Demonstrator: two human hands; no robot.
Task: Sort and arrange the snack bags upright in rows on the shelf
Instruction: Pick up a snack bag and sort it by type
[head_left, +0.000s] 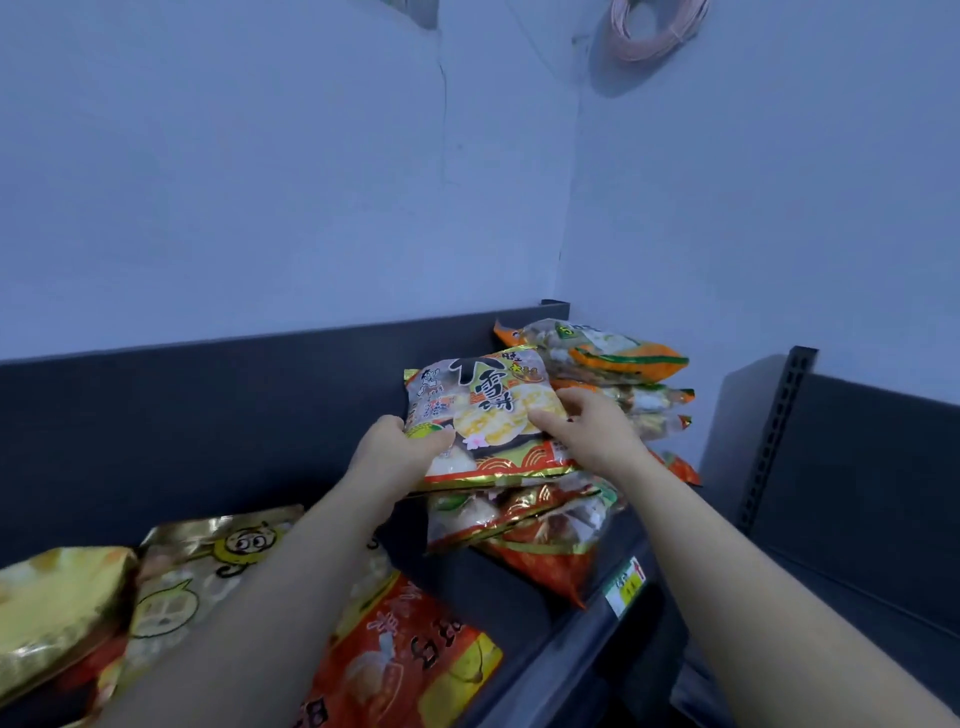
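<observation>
A snack bag (483, 405) with rice-cracker pictures and gold trim is tilted up above the shelf's right part. My left hand (397, 454) grips its lower left edge. My right hand (587, 431) grips its right side, thumb on the front. Under it lie more gold and red bags (524, 519) in a loose pile. Behind it a stack of orange and green bags (613, 358) lies flat in the back right corner. At the left front lie a gold bag (57, 608), a cartoon-face bag (208, 561) and an orange-red bag (415, 660).
The dark shelf (234, 426) has a raised back panel against a pale wall. A price tag (626, 587) sits on its front edge. A second dark shelf unit (857, 467) with a slotted upright stands to the right. A coil of cable (660, 26) hangs on the wall.
</observation>
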